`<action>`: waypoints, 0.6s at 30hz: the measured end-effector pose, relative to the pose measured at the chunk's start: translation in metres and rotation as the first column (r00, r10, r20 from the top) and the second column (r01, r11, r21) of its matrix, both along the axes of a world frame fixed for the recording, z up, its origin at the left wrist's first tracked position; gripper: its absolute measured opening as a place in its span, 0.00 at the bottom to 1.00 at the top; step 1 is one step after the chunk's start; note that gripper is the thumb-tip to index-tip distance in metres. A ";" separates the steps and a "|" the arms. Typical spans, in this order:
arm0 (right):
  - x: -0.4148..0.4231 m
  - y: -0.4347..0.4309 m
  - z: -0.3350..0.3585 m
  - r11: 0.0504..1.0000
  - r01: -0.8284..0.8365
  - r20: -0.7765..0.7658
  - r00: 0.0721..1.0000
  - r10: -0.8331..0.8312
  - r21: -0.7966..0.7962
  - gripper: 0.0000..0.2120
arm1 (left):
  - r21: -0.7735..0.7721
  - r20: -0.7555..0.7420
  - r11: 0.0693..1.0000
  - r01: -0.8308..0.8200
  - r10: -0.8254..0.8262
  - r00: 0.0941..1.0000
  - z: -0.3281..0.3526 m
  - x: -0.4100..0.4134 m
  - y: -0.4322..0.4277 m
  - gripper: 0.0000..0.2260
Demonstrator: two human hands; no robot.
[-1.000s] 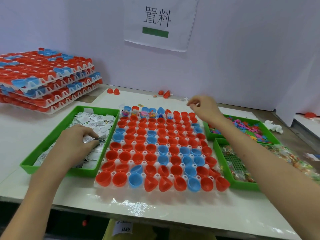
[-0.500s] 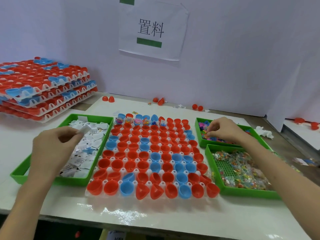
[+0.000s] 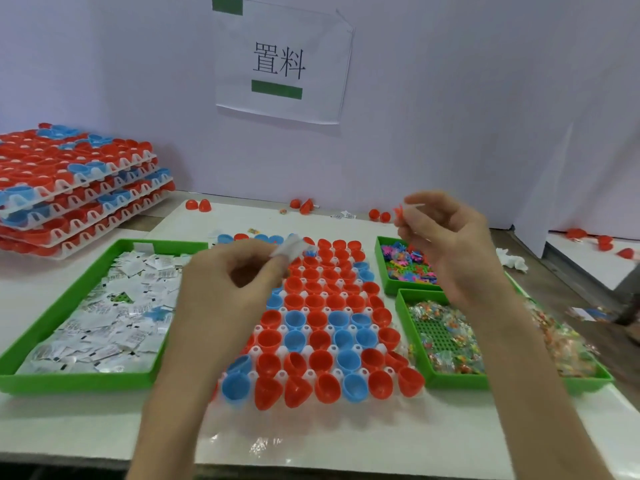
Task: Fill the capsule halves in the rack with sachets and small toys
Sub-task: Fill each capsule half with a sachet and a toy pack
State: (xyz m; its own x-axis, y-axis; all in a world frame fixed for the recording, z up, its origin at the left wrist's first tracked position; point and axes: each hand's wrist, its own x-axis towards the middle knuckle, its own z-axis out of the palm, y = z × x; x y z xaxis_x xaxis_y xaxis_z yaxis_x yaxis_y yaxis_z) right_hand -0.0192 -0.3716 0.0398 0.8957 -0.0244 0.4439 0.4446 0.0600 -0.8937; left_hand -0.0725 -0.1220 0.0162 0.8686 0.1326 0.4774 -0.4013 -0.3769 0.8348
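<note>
A white rack (image 3: 332, 348) of red and blue capsule halves lies on the table centre. My left hand (image 3: 239, 282) hovers over the rack's left part and pinches a white sachet (image 3: 291, 245) above the far rows. My right hand (image 3: 446, 244) is raised above the small toy tray (image 3: 384, 268) and pinches a small orange toy (image 3: 398, 213) in its fingertips. The left green tray (image 3: 79, 379) holds many white sachets. Several capsule halves in the far row hold items.
A green tray (image 3: 457, 379) of clear packets sits right of the rack. Stacked racks of capsules (image 3: 79, 188) stand at the back left. Loose red halves (image 3: 197, 205) lie along the wall, under a paper sign (image 3: 280, 60).
My left hand carried a sachet from the left tray to above the rack. My right hand rose out of the toy tray with a small orange toy.
</note>
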 end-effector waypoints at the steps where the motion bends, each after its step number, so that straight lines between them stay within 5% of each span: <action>1: -0.018 0.009 0.002 0.997 -0.038 0.074 0.997 0.033 0.061 0.08 | -0.013 0.004 1.000 0.024 -0.024 1.000 0.001 -0.005 -0.010 0.06; 5: -0.072 0.039 -0.006 0.990 -0.023 0.211 0.978 -0.007 0.139 0.10 | -0.061 0.033 0.994 0.087 -0.085 0.996 0.000 -0.025 -0.034 0.08; 11: -0.093 0.046 -0.013 0.986 0.093 0.227 0.972 -0.060 -0.138 0.05 | 0.042 0.044 0.986 0.164 -0.166 0.985 0.002 -0.044 -0.042 0.09; 18: -0.095 0.038 -0.021 0.962 0.125 0.169 0.982 -0.085 -0.243 0.07 | 0.004 0.007 0.963 0.271 -0.271 0.963 0.003 -0.051 -0.049 0.08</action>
